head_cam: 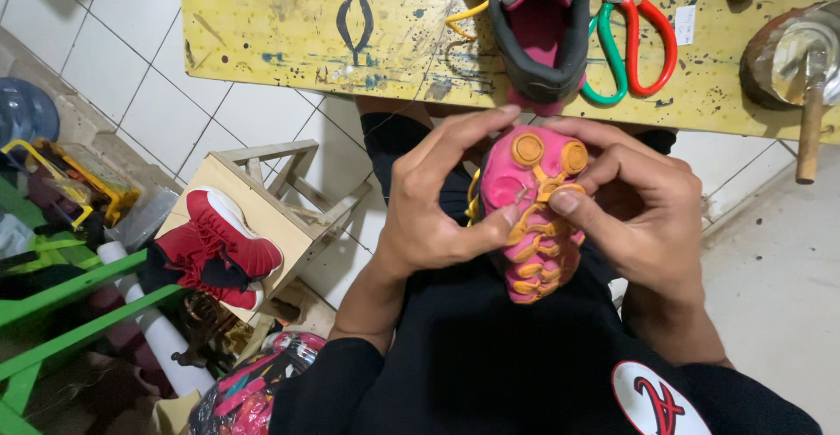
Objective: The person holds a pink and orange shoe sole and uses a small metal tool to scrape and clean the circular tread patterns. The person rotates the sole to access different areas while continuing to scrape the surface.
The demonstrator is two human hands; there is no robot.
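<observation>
A pink shoe with orange sole studs [531,216] rests sole-up on my lap, between my two hands. My left hand [437,199] grips its left side, thumb pressed on the sole and fingers arched over the toe. My right hand [634,207] holds the right side, thumb tip on the orange tread near a thin needle-like pin. Its matching shoe [540,28], dark grey with a pink lining and yellow laces, lies on the yellow workbench [289,24] just beyond my hands.
Two pairs of scissors, red-handled [649,45] and green-handled [610,63], lie beside the matching shoe. A hammer [810,111] rests on a round block at the right. A red high-top shoe [214,247] sits on a small wooden stool at left, near green bars and clutter.
</observation>
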